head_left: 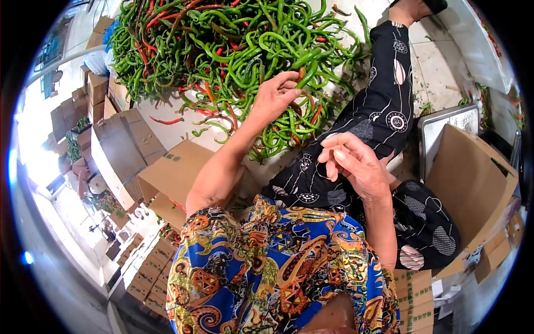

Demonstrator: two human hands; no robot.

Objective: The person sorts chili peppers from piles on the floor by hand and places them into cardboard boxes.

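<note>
A large heap of long green chili peppers (267, 44), mixed with red ones, spreads across the pale floor at the top of the head view. My left hand (275, 99) reaches over the heap's near right part, fingers half bent and apart. Its fingertips are beside a brownish-orange pepper (301, 73) and a thicker green pepper (309, 71); I cannot tell whether they touch. Above my lap is my right hand (356, 167), loosely curled with gaps between the fingers and nothing visible in it. One red pepper (166, 121) lies apart on the left.
My leg in black patterned trousers (384, 94) stretches along the heap's right side. An open cardboard box (181, 167) is by my left arm, another box (467, 172) at right beside a metal tray (425, 139). Stacked cartons (147, 273) stand lower left. Another person (82, 173) is far left.
</note>
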